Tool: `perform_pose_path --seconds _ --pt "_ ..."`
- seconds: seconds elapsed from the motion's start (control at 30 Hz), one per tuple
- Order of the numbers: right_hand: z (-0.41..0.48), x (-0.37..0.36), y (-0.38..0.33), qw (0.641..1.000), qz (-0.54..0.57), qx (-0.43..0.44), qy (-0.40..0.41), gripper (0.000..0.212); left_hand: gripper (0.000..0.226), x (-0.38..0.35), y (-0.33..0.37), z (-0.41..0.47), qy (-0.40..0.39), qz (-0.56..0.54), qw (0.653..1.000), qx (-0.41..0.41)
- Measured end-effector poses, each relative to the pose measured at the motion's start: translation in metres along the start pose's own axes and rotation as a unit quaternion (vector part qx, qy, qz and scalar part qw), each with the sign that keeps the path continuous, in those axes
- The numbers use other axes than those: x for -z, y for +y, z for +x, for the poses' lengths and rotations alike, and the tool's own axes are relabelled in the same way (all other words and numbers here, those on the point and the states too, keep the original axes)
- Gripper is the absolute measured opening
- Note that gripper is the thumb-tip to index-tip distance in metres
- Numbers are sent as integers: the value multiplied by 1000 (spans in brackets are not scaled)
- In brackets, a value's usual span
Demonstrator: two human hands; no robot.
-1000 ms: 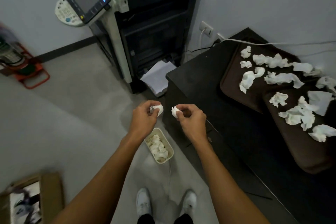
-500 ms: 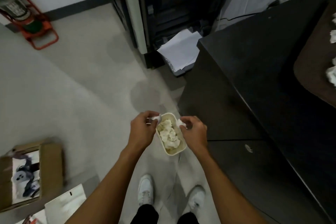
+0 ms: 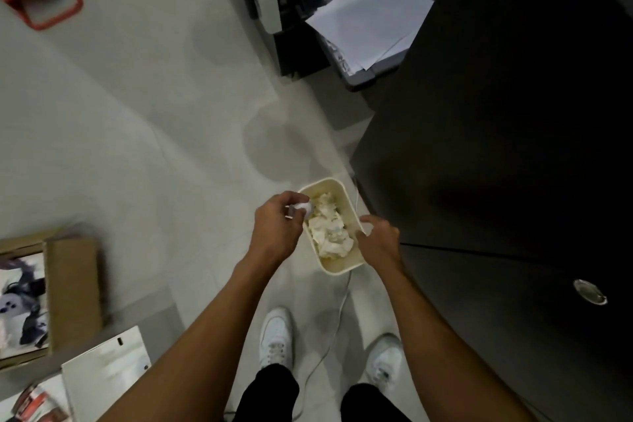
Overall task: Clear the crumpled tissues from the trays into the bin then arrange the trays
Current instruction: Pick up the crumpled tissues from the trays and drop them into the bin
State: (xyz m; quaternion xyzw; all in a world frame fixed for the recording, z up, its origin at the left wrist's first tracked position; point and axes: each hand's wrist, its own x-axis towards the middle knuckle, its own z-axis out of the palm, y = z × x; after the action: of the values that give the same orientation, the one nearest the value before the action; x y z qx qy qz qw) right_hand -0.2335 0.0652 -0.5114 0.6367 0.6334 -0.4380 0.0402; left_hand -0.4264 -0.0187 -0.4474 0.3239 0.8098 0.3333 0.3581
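The left grip (image 3: 277, 228) pinches a tissue (image 3: 303, 208) over the bin (image 3: 337, 271) rim just right of it. The right grip (image 3: 378, 238) pinches a second tissue (image 3: 365, 228) at the opposite rim. Risk: both sit at the edges, so either could drop outside onto the floor.

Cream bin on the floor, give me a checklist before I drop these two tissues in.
1. Left hand pinches white crumpled tissue: ok.
2. Right hand holds second white tissue, mostly hidden: ok.
3. Left tissue over cream rectangular bin opening: ok, just inside rim.
4. Right tissue over opening: cannot tell, it sits at the rim.
5. Room above tissue pile: ok.
6. Trays cleared: cannot tell, out of view.
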Motion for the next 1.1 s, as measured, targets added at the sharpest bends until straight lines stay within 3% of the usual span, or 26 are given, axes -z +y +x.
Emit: perform_pose_path --seconds 0.1,0.47,0.53,0.63,0.83,1.1 --pt "8 -4 20 999 8 -38 -3 40 15 -13 -16 1 -9 9 1000 13" --pt "25 -31 61 988 -89 -31 -124 62 20 -75 -50 16 -57 36 998 -5" --pt "26 -35 67 988 -92 -26 -123 59 29 -88 -54 20 -110 64 992 6" --pt "28 -35 70 989 -88 -19 -115 43 54 -101 -59 22 -247 195 949 12" --pt "25 -28 67 992 -60 -37 -103 54 45 -97 -70 19 -184 190 964 31" --pt "-10 0 35 995 -15 -32 -93 58 34 -63 -37 1 -161 150 975 33"
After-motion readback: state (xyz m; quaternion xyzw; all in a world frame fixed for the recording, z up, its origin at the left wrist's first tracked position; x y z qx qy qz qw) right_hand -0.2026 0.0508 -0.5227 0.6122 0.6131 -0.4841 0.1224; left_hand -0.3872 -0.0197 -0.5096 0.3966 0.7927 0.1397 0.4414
